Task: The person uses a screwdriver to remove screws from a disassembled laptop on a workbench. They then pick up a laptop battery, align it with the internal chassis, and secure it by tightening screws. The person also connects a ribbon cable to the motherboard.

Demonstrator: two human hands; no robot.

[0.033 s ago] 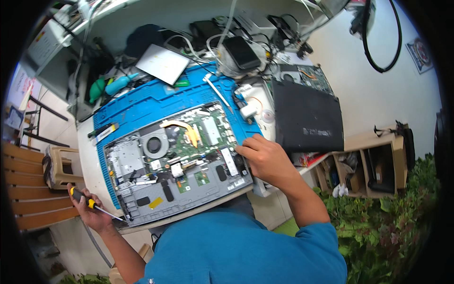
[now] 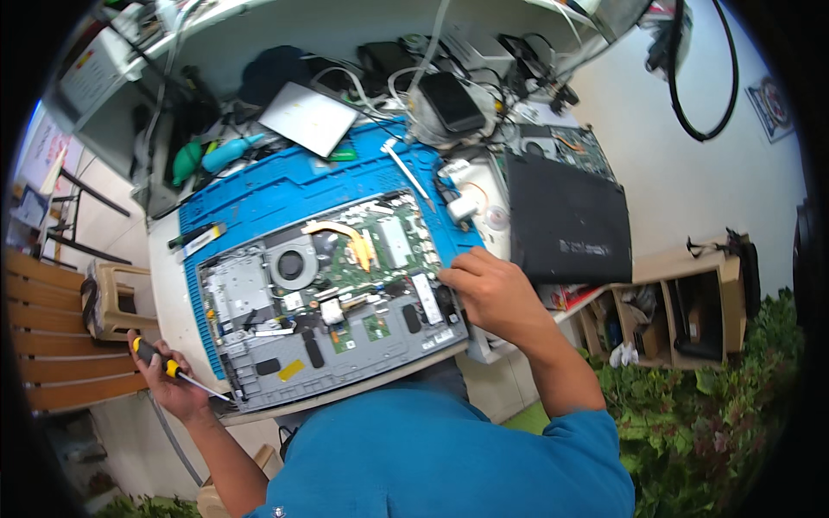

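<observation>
An opened laptop base [image 2: 350, 358] lies before me with its green circuit board [image 2: 332, 281], round fan [image 2: 294, 264] and copper heat pipe [image 2: 351, 239] bare. In my left hand [image 2: 180, 393] is a black-and-yellow screwdriver [image 2: 173, 369]. Its shaft slants down to the laptop's near left corner, where the tip appears to touch or almost touch the edge. My right hand [image 2: 492, 292] is closed at the laptop's right edge, fingertips pinched beside the board. What those fingertips grip, if anything, is hidden.
Under the laptop spreads a blue work mat [image 2: 268, 197] carrying a white pen-like tool [image 2: 409, 173]. A black laptop panel [image 2: 568, 220] stands at the right, beside white adapters [image 2: 462, 205]. Behind are a silver panel [image 2: 308, 116], a phone [image 2: 452, 102] and tangled cables.
The whole scene sits slightly farther right and lower in the picture, as my head has shifted. Both hands keep their places at the laptop.
</observation>
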